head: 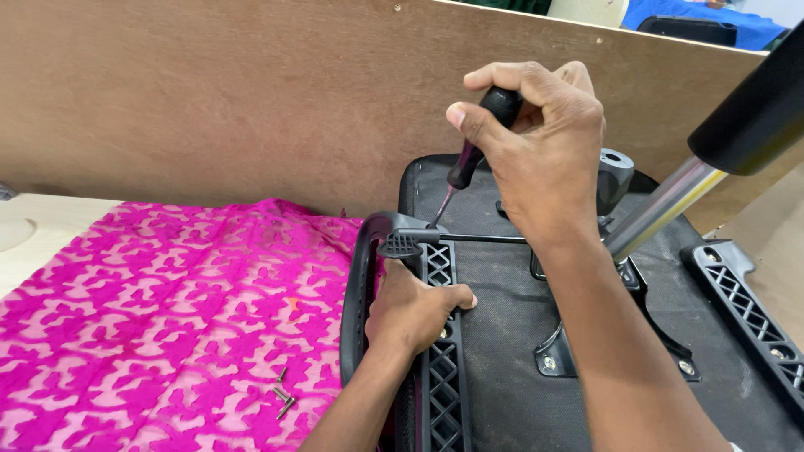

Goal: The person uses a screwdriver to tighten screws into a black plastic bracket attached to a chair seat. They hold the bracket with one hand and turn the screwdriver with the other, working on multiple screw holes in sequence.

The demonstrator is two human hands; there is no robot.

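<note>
An upturned office chair seat [502,335] is laid on the surface, its black underside facing up and its chrome gas-lift column [662,209] slanting away to the upper right. A screwdriver [469,159] with a black and dark red handle is gripped at the top by the right hand [536,151], the fingers [490,79] clenched round the handle so that the tip is pressed down, slightly tilted, at the upper end of the armrest bracket [440,335] near a ribbed lever paddle [402,244]. The left hand [414,310] is wrapped over the black armrest [360,285] and bracket, fingers closed on it, apparently to keep the part steady under the tool. A second lattice bracket [745,310] is seen at the right edge of the seat, and the metal tilt mechanism [620,276] lies between the two. Pink patterned fabric [151,326] is spread beside the seat, and a few loose screws [283,393] rest on it, just beside the left forearm. A brown board wall [209,100] stands close behind, leaving little room past the seat, and the right forearm crosses over the mechanism, hiding part of it.
</note>
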